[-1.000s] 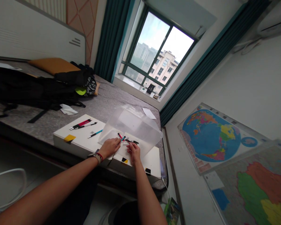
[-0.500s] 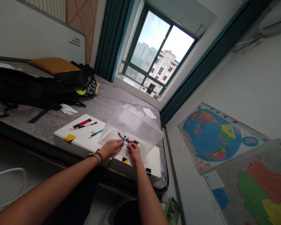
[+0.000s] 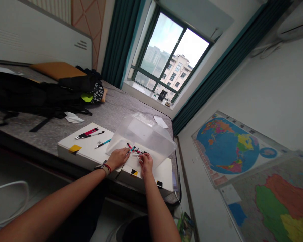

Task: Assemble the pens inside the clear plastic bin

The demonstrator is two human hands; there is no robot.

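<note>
A clear plastic box [image 3: 141, 131] lies tipped on its side on white boxes, its mouth towards me. Inside it is a loose cluster of pens and pen parts [image 3: 136, 151], red, black and blue. My left hand [image 3: 118, 158] is at the mouth's left side, fingers closed together beside a blue pen end [image 3: 132, 148]; what they grip is too small to make out. My right hand [image 3: 145, 163] has thumb and fingertips pinched at the cluster's right end; its contents are hidden. Left of the box, a blue-and-black pen [image 3: 102, 144] lies on the white box [image 3: 86, 154].
Red and black pens [image 3: 88, 133] lie further left on the white box. A crumpled tissue [image 3: 74, 117] and black bags [image 3: 40, 94] are on the grey mattress [image 3: 121, 104]. A white paper [image 3: 160, 122] lies behind the plastic box. Maps [image 3: 227, 144] hang on the right wall.
My left hand has drawn slightly left, away from the blue pen end. My right hand has shifted a little right and its fingertips have risen slightly. The pens on the white box have not moved.
</note>
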